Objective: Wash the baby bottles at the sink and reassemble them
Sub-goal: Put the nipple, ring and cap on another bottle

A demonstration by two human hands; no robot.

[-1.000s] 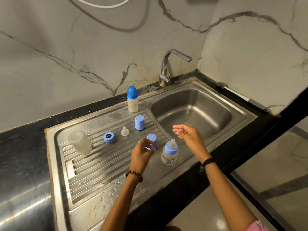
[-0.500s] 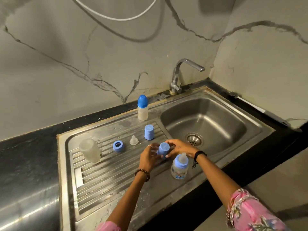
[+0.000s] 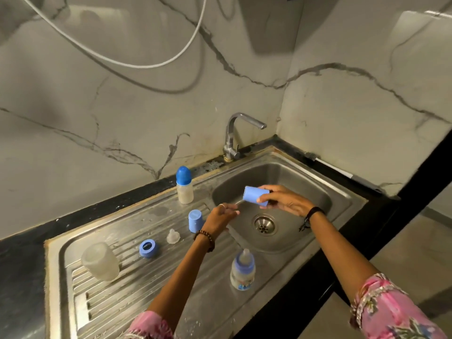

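Right grip [image 3: 283, 200] grasps blue cap [image 3: 255, 197] over the sink [image 3: 342, 192], long axis sideways, mouth facing left. Left grip [image 3: 220, 216] released, just beside. Capless bottle [image 3: 242, 270] sits nearer me.
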